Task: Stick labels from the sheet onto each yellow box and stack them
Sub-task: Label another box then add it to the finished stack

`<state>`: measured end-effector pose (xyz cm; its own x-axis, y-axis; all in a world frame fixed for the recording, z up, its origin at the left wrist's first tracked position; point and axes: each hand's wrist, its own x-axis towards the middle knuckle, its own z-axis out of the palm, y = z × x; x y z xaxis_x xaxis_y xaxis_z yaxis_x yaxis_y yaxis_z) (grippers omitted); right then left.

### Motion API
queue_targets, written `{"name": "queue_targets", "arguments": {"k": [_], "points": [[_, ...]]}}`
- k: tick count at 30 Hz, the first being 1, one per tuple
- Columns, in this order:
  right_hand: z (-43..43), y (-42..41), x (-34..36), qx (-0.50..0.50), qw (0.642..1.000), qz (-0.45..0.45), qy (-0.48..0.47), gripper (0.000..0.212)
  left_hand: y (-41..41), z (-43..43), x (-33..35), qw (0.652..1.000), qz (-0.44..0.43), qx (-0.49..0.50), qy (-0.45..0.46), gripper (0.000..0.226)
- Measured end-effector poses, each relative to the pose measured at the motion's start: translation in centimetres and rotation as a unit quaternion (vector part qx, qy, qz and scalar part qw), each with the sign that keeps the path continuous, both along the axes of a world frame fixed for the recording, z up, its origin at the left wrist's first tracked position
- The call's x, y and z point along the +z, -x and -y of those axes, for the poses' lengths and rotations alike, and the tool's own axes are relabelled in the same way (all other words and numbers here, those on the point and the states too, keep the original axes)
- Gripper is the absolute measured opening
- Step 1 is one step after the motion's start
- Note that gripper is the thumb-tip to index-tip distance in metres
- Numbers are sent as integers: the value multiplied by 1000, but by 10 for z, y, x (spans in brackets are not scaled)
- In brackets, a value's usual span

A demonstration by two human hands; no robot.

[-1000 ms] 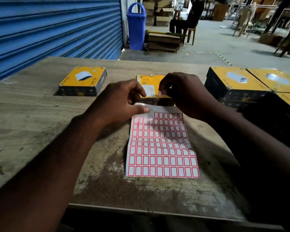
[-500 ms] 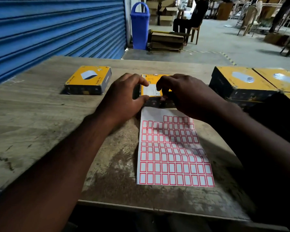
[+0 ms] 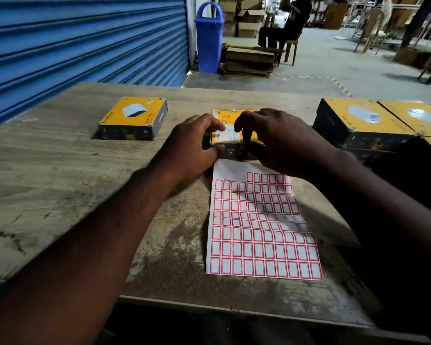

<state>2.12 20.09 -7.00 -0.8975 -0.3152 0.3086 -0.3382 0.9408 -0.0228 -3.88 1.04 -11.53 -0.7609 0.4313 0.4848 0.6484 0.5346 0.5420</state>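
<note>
A small yellow box (image 3: pixel 225 115) lies flat at the table's middle, just beyond the label sheet (image 3: pixel 259 227), a white sheet of red-bordered labels with its top-left rows peeled. My left hand (image 3: pixel 194 145) grips the box's left side, thumb against its near edge. My right hand (image 3: pixel 279 140) hovers over the box's right part, thumb pressing down on its top; the label itself is hidden under the fingers. A second yellow box (image 3: pixel 133 118) lies apart at the left. Larger yellow boxes (image 3: pixel 358 120) sit grouped at the right.
The worn wooden table (image 3: pixel 47 170) ends near me at its front edge. A blue shutter (image 3: pixel 72 41) runs along the left. Beyond the table stand a blue bin (image 3: pixel 208 38), stacked cartons (image 3: pixel 249 58) and a seated person (image 3: pixel 284 28).
Both hands moved from the sheet's top edge forward onto the middle box. My right hand, which pinched a peeled label, now presses down on the box top.
</note>
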Motion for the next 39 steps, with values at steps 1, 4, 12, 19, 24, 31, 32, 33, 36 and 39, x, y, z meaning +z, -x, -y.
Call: {"name": "queue_targets", "arguments": {"k": [1, 4, 12, 19, 24, 31, 32, 33, 36, 39], "points": [[0, 1, -1, 0, 1000, 1, -1, 43, 1, 0, 0, 1000, -1, 0, -2, 35], [-3, 4, -3, 0, 1000, -4, 0, 45, 2, 0, 0, 1000, -3, 4, -3, 34], [-3, 7, -11, 8, 999, -15, 34, 54, 3, 1, 1, 1000, -1, 9, 6, 30], [-22, 11, -16, -66, 987, 17, 148, 75, 3, 1, 1, 1000, 17, 11, -7, 28], [-36, 15, -24, -143, 958, 97, 227, 82, 2, -4, -1, 998, 51, 19, -42, 26], [-23, 8, -25, -107, 939, 43, 325, 58, 0, -11, 0, 985, 98, 5, -142, 39], [-21, 7, -24, -100, 932, 35, 347, 57, 1, -12, 2, 984, 84, 10, -154, 40], [-17, 6, -24, -96, 926, 29, 364, 55, 1, -12, 3, 984, 69, 16, -163, 40], [-7, 3, -24, -94, 923, 10, 374, 52, 0, -14, 3, 981, 38, 43, -183, 35], [2, 1, -24, -90, 919, 18, 384, 51, 2, -14, 1, 980, 18, 68, -185, 36]]}}
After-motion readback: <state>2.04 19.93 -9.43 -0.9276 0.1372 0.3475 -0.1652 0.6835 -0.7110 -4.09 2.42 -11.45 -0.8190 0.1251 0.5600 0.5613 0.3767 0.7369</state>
